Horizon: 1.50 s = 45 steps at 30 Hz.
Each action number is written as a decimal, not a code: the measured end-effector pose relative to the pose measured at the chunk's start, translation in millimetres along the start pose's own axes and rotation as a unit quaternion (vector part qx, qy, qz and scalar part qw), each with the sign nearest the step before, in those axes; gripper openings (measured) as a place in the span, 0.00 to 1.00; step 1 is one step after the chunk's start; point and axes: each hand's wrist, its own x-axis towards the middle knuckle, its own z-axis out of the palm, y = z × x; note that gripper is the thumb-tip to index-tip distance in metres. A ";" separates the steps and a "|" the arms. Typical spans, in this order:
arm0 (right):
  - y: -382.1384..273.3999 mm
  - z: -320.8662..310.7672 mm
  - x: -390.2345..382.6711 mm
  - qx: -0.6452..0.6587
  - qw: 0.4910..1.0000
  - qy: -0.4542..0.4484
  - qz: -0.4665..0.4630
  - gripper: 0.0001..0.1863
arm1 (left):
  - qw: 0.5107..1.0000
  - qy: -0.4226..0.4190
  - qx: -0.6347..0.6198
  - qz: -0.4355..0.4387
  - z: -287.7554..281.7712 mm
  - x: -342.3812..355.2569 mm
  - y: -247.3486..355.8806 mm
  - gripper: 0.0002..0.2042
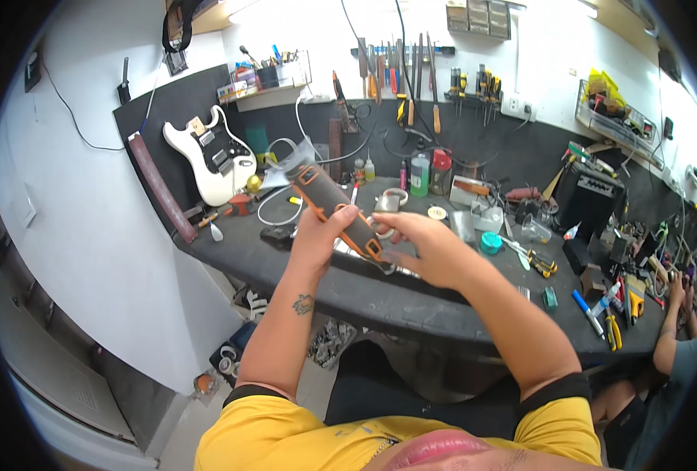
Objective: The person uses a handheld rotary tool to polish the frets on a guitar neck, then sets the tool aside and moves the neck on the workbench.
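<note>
A long dark grey device with orange trim [326,193] lies slantwise in the air over the workbench's front edge. My left hand [321,235] is closed round its middle, thumb on top. By the device's near end, my right hand [427,247] has its thumb and bent fingers against the right side; some fingertips are hard to make out. At the far end of the device is a clear, whitish part [292,163], whose shape I cannot make out well. Behind my hands, a roll of tape [396,196] rests on the bench.
The dark workbench [450,314] curves around me. A white guitar body [211,153] leans at the left. Green bottle [420,174], teal tub [490,242], pliers [613,333] and a black amplifier [588,200] stand or lie rightward. Another person's hands [678,292] are at the far right.
</note>
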 end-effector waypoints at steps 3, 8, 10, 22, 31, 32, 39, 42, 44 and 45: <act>1.5 -1.1 -43.3 0.052 0.994 0.087 0.034 0.28 | 0.998 0.044 -0.019 0.045 -29.6 50.5 14.3 0.11; 16.6 39.3 -126.8 0.082 0.980 -0.076 0.163 0.14 | 0.987 0.141 -0.073 0.020 -112.6 190.2 61.5 0.11; 19.9 52.1 -139.2 0.121 0.960 -0.173 0.184 0.15 | 0.977 0.174 -0.121 0.024 -148.1 256.5 63.9 0.11; 62.2 36.1 -91.8 0.415 0.726 -0.280 0.472 0.16 | 0.948 0.311 0.059 -0.039 -283.4 488.7 99.6 0.14; 11.1 -54.2 62.0 0.351 0.663 -0.211 0.626 0.17 | 0.943 0.331 0.023 0.013 -353.8 593.1 167.3 0.14; 13.4 -49.4 62.7 0.351 0.675 -0.198 0.618 0.17 | 0.939 0.342 -0.004 0.018 -360.8 599.8 176.6 0.14; 31.2 -9.9 69.2 0.337 0.704 -0.170 0.601 0.17 | 0.970 0.244 -0.005 0.013 -383.8 620.9 218.1 0.18; 42.6 8.1 63.7 0.377 0.669 -0.169 0.618 0.16 | 0.968 0.248 -0.006 -0.031 -395.8 622.7 208.8 0.20; 43.1 7.5 54.4 0.397 0.650 -0.162 0.627 0.16 | 0.966 0.254 -0.010 -0.038 -396.3 613.4 193.8 0.21; 41.0 6.2 49.0 0.386 0.662 -0.156 0.624 0.16 | 0.967 0.252 -0.018 -0.035 -394.7 611.8 190.8 0.21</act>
